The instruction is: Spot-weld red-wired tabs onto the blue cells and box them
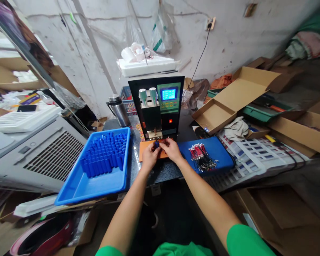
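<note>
At the front of a black spot welder (167, 122), my left hand (150, 156) closes around a small blue battery cell (156, 144) beneath the welding tips. My right hand (172, 149) is pinched just right of the cell; whatever lies between its fingertips is too small to make out. Both hands rest over an orange board (144, 146) at the machine's base. To the left, a blue tray (93, 192) holds many upright blue cells (102, 154). On the right, a bundle of red and black wire leads (202, 156) lies on a blue pad (220, 151).
A steel thermos (119, 111) stands behind the tray. White foam (149, 66) sits atop the welder. Open cardboard boxes (230, 94), a rag (236, 128) and a white plastic crate (240, 160) crowd the right. An air cooler (50, 153) stands at left.
</note>
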The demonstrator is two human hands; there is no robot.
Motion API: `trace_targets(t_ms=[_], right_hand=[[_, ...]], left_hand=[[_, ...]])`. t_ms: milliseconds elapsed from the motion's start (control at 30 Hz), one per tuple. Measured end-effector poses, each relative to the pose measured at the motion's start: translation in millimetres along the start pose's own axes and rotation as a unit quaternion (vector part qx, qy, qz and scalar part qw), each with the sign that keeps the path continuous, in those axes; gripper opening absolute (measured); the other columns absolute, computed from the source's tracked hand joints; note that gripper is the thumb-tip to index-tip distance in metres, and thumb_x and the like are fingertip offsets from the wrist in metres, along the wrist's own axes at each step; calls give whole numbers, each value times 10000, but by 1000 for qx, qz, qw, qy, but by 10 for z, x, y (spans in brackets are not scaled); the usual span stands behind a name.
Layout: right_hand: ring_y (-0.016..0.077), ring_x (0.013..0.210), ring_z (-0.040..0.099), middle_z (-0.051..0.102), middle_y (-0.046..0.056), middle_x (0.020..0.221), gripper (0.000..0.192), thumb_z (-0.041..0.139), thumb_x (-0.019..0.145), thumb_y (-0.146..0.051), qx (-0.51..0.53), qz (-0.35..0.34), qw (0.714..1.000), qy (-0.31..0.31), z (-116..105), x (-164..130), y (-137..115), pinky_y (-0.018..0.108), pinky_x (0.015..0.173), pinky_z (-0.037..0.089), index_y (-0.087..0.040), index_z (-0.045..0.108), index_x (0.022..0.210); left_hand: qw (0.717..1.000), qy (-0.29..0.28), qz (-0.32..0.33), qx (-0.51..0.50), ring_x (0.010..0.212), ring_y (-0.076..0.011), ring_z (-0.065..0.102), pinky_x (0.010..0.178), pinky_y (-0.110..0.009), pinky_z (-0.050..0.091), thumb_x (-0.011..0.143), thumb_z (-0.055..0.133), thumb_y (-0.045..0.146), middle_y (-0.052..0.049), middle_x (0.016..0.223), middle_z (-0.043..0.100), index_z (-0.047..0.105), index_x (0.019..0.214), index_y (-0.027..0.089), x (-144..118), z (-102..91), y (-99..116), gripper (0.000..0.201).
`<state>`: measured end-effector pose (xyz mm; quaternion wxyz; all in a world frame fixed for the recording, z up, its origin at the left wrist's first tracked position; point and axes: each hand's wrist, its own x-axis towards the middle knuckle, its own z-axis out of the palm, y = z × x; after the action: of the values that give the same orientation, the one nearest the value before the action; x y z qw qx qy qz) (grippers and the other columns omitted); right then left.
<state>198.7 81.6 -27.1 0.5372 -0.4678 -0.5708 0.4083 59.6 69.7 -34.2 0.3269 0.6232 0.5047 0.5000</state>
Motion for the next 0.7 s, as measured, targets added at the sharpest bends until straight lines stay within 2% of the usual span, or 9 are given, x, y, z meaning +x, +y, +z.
trace_targets(t_ms=[133, 300, 400, 500, 600, 700], right_hand=[[168, 636, 576, 633, 9, 666, 260, 631, 755, -440, -30, -6, 1000, -3, -39, -10, 6, 282, 628, 448, -192, 598, 687], [165, 603, 550, 583, -4, 562, 324, 641, 731, -490, -7, 2, 1000, -6, -39, 12, 42, 267, 579, 419, -193, 580, 617], [153, 552, 522, 540, -18, 504, 361, 657, 716, -522, 9, 11, 1000, -12, -40, 17, 51, 254, 533, 394, -199, 559, 586], [134, 492, 472, 498, -33, 465, 405, 667, 698, -564, 28, 19, 999, -19, -43, 14, 39, 246, 490, 359, -208, 529, 564], [122, 455, 440, 472, -42, 442, 435, 677, 676, -596, 39, 34, 998, -18, -47, 7, 13, 240, 457, 334, -215, 508, 554], [109, 425, 411, 469, -40, 435, 447, 680, 660, -612, 55, 49, 997, -24, -56, 1, -19, 232, 424, 300, -214, 507, 551]], left_hand=[[1000, 0, 4, 11, 813, -202, 676, 787, -312, 509, 817, 637, 338, -60, 921, 743, 710, 1025, 149, 7, -2, -16, 291], [1000, 2, 7, 14, 804, -202, 671, 799, -325, 520, 790, 660, 343, -66, 900, 741, 719, 982, 144, 30, 5, -18, 282], [999, -12, -7, -32, 856, -214, 684, 852, -357, 534, 742, 704, 322, -75, 948, 744, 707, 1033, 142, 47, -22, 1, 342], [998, 16, -27, -63, 933, -233, 689, 894, -385, 533, 720, 724, 307, -107, 1038, 733, 687, 1090, 139, 3, -108, 30, 408], [999, 50, -10, -1, 899, -226, 683, 855, -368, 530, 798, 657, 329, -97, 992, 735, 710, 999, 159, -146, -232, 63, 269], [991, 39, 56, 112, 824, -212, 653, 805, -345, 506, 849, 602, 314, -65, 873, 727, 716, 899, 195, -331, -323, 101, 172]])
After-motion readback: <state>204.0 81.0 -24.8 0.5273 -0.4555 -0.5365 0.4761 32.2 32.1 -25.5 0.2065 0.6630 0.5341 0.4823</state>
